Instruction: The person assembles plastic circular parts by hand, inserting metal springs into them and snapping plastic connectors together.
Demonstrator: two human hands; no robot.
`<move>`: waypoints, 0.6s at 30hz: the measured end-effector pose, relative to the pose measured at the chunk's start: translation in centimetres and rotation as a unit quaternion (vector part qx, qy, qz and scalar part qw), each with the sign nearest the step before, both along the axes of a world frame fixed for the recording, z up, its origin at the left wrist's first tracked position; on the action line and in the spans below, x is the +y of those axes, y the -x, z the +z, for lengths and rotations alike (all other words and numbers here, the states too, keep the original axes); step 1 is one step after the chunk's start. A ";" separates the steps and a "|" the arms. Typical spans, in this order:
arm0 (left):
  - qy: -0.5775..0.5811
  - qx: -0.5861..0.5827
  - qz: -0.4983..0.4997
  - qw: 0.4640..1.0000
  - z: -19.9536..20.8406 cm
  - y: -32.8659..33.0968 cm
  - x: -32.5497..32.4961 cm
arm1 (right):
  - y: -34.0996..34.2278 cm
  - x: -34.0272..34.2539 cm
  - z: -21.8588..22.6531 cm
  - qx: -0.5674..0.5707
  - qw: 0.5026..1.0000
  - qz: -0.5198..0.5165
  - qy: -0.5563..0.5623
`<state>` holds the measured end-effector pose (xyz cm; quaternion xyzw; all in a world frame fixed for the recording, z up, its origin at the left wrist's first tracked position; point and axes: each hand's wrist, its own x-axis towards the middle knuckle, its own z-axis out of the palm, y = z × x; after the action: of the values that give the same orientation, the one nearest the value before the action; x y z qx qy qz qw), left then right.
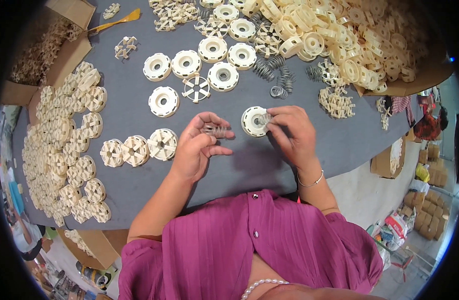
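My left hand [195, 145] loosely grips a metal coil spring [217, 131] between its curled fingers and thumb. To its right, my right hand [293, 132] pinches another coil spring [264, 119] at the middle of a round cream plastic housing [249, 122]. That hand's fingertips reach over the housing's right edge, so I cannot tell how far the spring sits inside. Beside my left wrist is a finished-looking wheel with a spoked cream piece in it [163, 144], in a row with two similar ones [135, 151].
Several loose round housings [186, 63] and a six-spoked piece [196, 88] lie beyond my hands. Loose springs [285, 80] sit near a large heap of cream rings [354, 35] at the far right. Stacked wheels [59, 150] cover the table's left; a cardboard box [74, 55] stands behind them.
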<state>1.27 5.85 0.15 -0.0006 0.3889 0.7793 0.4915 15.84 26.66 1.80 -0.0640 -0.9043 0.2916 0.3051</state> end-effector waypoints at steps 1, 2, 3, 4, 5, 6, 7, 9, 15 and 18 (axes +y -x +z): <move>-0.003 -0.002 0.000 1.000 0.1 -0.1 0.0 | 0.1 0.4 -0.1 -0.041 0.996 0.021 -0.074; -0.003 0.000 0.002 1.000 -0.1 -0.1 -0.1 | 0.2 0.0 -0.1 -0.056 0.995 0.028 -0.080; 0.043 0.049 -0.024 0.998 -0.5 -0.2 -0.2 | 0.3 -0.3 -0.2 -0.054 0.995 0.031 -0.079; 0.089 0.097 -0.050 0.990 -0.6 -0.1 -0.2 | 0.4 -0.6 -0.2 -0.057 0.994 0.034 -0.092; 0.089 0.098 -0.048 0.990 -0.5 0.0 -0.2 | 0.5 -0.7 -0.3 -0.062 0.992 0.035 -0.105; 0.151 0.189 -0.065 0.968 -0.3 0.1 -0.2 | 0.6 -0.7 -0.4 -0.061 0.992 0.037 -0.105; 0.211 0.277 -0.080 0.934 0.0 0.2 -0.2 | 0.6 -0.5 -0.4 -0.073 0.993 0.042 -0.087; 0.242 0.429 -0.050 0.869 0.9 0.7 0.0 | 0.8 -0.5 -0.3 -0.085 0.993 0.045 -0.070; 0.381 0.695 0.105 0.601 0.8 2.4 1.8 | 0.7 -0.6 -0.2 -0.111 0.993 0.050 0.007; 0.432 0.716 0.030 0.548 0.0 3.4 0.9 | 0.1 -0.7 0.5 -0.073 0.993 0.014 0.091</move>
<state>-2.14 6.78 0.17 0.3333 0.9013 0.2748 -0.0327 15.69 25.91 2.29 -0.0994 -0.8947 0.3715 0.2274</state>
